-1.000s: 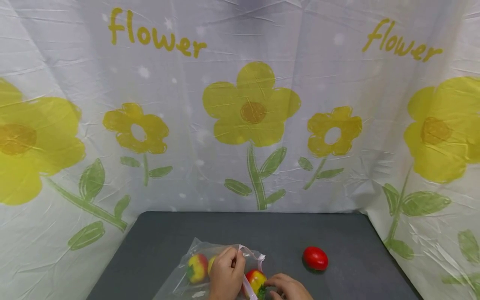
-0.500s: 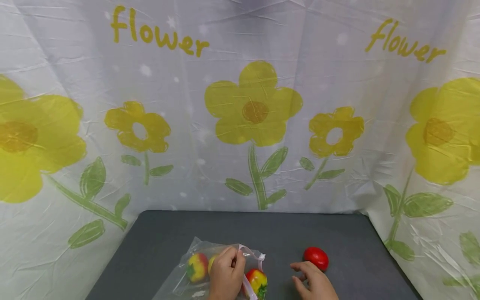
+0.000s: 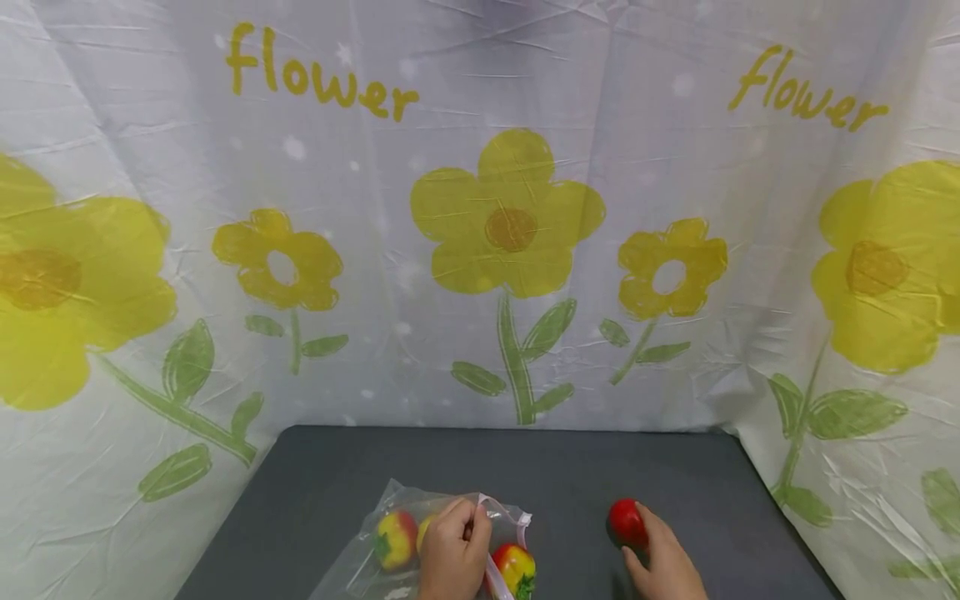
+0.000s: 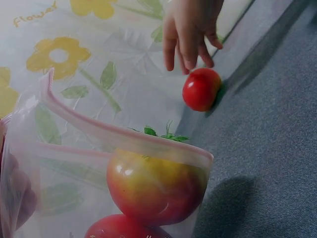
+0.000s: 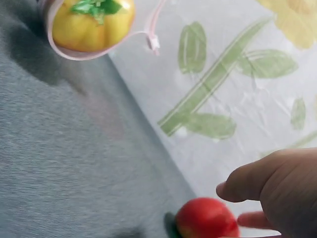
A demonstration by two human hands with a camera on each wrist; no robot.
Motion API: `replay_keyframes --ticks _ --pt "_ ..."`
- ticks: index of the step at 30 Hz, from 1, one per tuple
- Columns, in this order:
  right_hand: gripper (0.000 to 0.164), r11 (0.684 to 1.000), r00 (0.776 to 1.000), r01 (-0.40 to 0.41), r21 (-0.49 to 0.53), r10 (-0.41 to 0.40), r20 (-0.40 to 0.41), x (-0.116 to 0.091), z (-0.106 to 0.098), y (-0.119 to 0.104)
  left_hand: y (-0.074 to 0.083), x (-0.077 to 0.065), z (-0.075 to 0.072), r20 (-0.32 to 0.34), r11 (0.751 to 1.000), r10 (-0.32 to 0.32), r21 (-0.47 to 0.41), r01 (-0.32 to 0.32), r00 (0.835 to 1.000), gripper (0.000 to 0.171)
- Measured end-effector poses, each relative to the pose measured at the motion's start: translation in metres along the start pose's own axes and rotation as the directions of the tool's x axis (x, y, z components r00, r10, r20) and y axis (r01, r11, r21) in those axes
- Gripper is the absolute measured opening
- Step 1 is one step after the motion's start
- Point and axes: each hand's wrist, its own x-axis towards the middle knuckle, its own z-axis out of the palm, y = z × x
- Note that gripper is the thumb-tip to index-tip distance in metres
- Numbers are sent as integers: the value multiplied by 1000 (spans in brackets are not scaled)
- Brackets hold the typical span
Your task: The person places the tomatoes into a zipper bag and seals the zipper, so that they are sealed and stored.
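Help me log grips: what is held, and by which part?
The left hand grips the clear bag at its pink rim. The right hand, at the red fruit, shows no grip.

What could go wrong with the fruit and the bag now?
The fingers of the right hand are right by the round red fruit; a bump might send it rolling. The leafy fruit sits at the open mouth of the clear bag, so it could tumble out if the left hand gripping the bag slips.
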Motion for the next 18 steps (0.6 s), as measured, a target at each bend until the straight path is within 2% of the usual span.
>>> replay_keyframes --ticks 3,6,8,10,13,15,18 --pt "73 994 994 -107 13 107 -20 -3 7 4 0 -1 0 1 1000 -5 5 5 1000 47" --pt "73 973 968 -229 26 231 -98 -7 12 3 0 0 1 -11 1000 25 3 -25 1000 47" --pt "75 958 951 -285 14 285 -118 -8 12 4 -1 1 1 -20 999 50 4 -50 999 48" --pt "78 948 942 -319 -4 316 -112 -10 12 5 -2 1 1 -25 998 66 2 -66 998 47" --pt "82 942 942 -333 -30 332 -54 -10 9 8 -2 1 1 -17 998 61 -2 -61 998 47" --pt "73 943 943 -333 -20 333 -24 -10 7 8 -2 1 1 -8 999 50 -5 -50 999 47" --pt "48 939 940 -342 42 341 29 -9 5 7 -2 0 0 1 999 33 -8 -32 999 48"
